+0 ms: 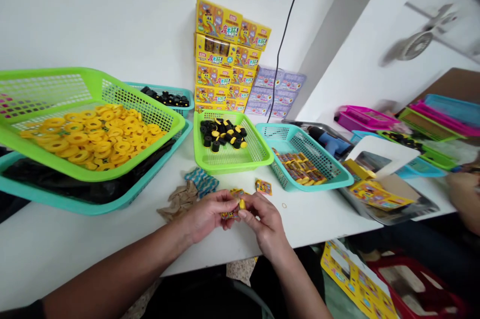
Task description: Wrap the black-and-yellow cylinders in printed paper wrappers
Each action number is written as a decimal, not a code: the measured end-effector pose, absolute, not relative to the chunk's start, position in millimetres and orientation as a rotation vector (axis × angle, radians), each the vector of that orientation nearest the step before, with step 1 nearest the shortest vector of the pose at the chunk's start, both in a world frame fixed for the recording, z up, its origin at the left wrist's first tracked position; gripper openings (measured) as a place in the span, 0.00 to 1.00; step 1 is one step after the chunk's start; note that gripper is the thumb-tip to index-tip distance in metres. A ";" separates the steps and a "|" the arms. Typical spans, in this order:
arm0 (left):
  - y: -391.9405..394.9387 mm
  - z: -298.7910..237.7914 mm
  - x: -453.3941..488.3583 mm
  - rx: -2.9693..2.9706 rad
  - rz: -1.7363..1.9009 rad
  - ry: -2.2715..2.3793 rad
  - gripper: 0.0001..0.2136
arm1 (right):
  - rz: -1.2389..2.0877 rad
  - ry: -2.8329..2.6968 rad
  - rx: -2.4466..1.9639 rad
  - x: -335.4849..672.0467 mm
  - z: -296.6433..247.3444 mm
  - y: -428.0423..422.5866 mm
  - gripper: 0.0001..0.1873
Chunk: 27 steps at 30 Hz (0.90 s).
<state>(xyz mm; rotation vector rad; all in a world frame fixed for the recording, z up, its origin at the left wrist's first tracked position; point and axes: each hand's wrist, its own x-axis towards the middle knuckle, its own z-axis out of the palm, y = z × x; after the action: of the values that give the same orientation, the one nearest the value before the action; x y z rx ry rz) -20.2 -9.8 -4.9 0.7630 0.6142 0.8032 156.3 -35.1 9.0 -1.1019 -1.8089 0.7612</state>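
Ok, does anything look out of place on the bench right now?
The lime-green basket of yellow rings looks tilted, resting across a teal basket rather than sitting flat. A tiny ring-shaped piece also lies loose on the white table, apart from any basket.

**Left hand (205, 215) and right hand (263, 223): paired pinch pose**
Bare left forearm (112, 271) and right forearm (290, 279) angle inward; fingers (250, 204) curled.

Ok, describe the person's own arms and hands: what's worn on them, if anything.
The left hand and right hand are bare, with no gloves, rings or watch in view. The left arm and right arm are bare to the forearm. A dark sleeve shows at the lower left edge of the view.
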 end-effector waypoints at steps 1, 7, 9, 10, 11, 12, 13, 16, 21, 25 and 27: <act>-10.0 -5.5 -19.8 0.767 0.806 0.613 0.13 | 0.748 -1.821 -1.093 156.4 8.7 -36.1 0.16; -10.1 -7.8 -18.6 0.736 0.774 0.599 0.14 | 0.645 -1.900 -1.072 161.8 12.9 -37.1 0.15; -9.9 -7.4 -18.8 0.722 0.769 0.598 0.14 | 0.656 -1.933 -1.047 163.5 15.4 -35.6 0.15; -10.0 -6.9 -19.0 0.718 0.773 0.595 0.14 | 0.667 -1.950 -1.037 163.5 16.1 -35.1 0.15; -10.3 -6.4 -19.1 0.714 0.777 0.587 0.14 | 0.676 -1.968 -1.034 162.7 16.3 -34.9 0.16; -10.7 -5.8 -19.2 0.709 0.786 0.576 0.13 | 0.675 -1.987 -1.039 161.2 15.7 -35.1 0.18; -11.2 -5.1 -19.4 0.705 0.797 0.563 0.13 | 0.662 -2.001 -1.051 159.1 14.6 -35.6 0.20; -12.5 -3.1 -19.9 0.702 0.816 0.540 0.12 | 0.591 -1.988 -1.100 151.9 9.9 -37.9 0.25; -13.8 -0.7 -19.8 0.757 0.800 0.569 0.13 | 0.651 -1.865 -1.098 149.9 10.5 -39.1 0.18; -13.1 -1.2 -19.7 0.742 0.812 0.624 0.15 | 0.642 -1.820 -1.111 151.0 16.9 -39.1 0.12; -11.3 -1.1 -19.8 0.721 0.804 0.627 0.16 | 0.523 -1.814 -1.101 149.4 18.8 -39.5 0.11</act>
<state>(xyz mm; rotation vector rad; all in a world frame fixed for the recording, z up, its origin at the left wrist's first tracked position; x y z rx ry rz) -19.8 -11.3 -1.1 0.7212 0.6266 0.8042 149.4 -39.5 18.8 -1.1006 -1.8142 0.5231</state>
